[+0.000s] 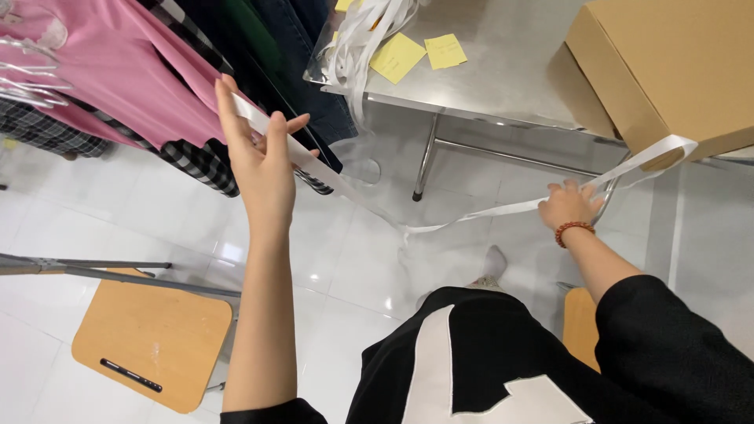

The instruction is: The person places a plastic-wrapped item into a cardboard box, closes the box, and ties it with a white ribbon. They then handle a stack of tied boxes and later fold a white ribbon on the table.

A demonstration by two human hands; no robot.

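A long white ribbon (pixel 471 215) stretches between my two hands and sags in the middle. My left hand (pixel 263 161) is raised in front of the hanging clothes and pinches one end of the ribbon between thumb and fingers. My right hand (pixel 569 204), with a red bead bracelet on the wrist, grips the ribbon further along, below the table edge. Beyond my right hand the ribbon loops up to the cardboard box (pixel 667 71).
A steel table (pixel 503 78) carries yellow sticky notes (pixel 398 56), a bag of white ribbons (pixel 357 39) and the box. Pink and checked garments (pixel 118 71) hang at left. A wooden chair (pixel 149 341) with a dark pen on it stands lower left on the white tiled floor.
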